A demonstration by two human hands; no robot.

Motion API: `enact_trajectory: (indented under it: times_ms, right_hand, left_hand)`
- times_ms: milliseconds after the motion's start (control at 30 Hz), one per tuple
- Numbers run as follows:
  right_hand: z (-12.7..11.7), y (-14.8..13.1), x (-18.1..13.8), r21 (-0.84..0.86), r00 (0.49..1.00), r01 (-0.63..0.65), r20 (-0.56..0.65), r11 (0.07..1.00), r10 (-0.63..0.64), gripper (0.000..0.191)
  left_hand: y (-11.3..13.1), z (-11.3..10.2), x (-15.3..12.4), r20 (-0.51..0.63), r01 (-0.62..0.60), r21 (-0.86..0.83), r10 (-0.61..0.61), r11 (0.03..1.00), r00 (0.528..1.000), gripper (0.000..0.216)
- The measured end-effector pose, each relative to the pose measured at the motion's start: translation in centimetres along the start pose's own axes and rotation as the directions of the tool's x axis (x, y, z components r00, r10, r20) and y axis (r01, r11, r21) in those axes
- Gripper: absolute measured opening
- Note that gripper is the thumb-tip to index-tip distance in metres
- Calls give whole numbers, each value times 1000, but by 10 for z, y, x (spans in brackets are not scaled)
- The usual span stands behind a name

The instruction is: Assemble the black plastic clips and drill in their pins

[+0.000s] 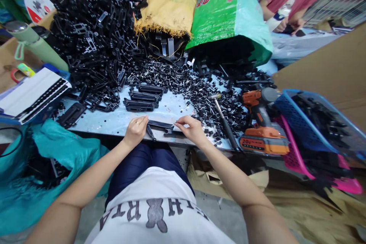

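Note:
Near the table's front edge, my left hand (136,129) is closed on one end of a long black plastic part (160,124). A shorter black piece (150,132) hangs at an angle below that end. At the other end my right hand (190,129) pinches with thumb and forefinger; whatever sits between the fingertips is too small to name. Just beyond my hands lies a short stack of similar black plastic assemblies (144,98). A loose heap of black-headed metal pins (183,80) spreads behind and to the right of them.
A hammer (224,122) and an orange cordless drill (261,122) lie at right, by a blue basket (309,122). Black parts (94,42) are piled at left near a green bottle (37,44). Yellow (168,9) and green sacks (228,15) stand behind. Another person's hands (288,26) show far right.

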State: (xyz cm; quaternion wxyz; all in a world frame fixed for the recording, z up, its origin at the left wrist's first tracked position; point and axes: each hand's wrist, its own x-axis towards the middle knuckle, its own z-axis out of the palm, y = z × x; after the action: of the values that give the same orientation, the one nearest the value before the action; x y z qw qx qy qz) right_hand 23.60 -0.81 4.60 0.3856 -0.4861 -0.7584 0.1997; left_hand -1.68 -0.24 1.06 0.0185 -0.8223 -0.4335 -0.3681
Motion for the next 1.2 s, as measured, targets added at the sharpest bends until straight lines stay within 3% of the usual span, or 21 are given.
enact_trajectory:
  times_ms: [200,300,533,767,967,1100,1200]
  right_hand:
    - [1,-7,5,-224,970,181,202,958,-136,17]
    - [3,-9,6,-304,950,243,267,921,-162,21]
    - [9,4,-12,-227,959,272,147,935,-243,20]
    - [22,29,-43,-102,965,240,130,965,-226,43]
    - [32,39,-49,-79,953,297,83,952,-291,57]
    - [30,44,-46,-88,927,363,137,928,-350,58]
    - [29,45,-45,-204,926,360,196,910,-323,56]
  left_hand:
    - [-5,1,4,-72,67,-83,-73,994,995,20]
    - [-8,0,1,-45,56,-112,-61,992,997,21]
    - [-22,11,-7,15,-3,-55,4,998,1000,26]
    - [-22,19,-18,1,-115,59,115,992,993,24]
    - [-26,9,-16,160,-112,170,85,979,984,25]
    - [-16,1,-14,184,-146,235,104,961,978,30]
    - [-2,9,-8,189,-247,177,213,953,959,45]
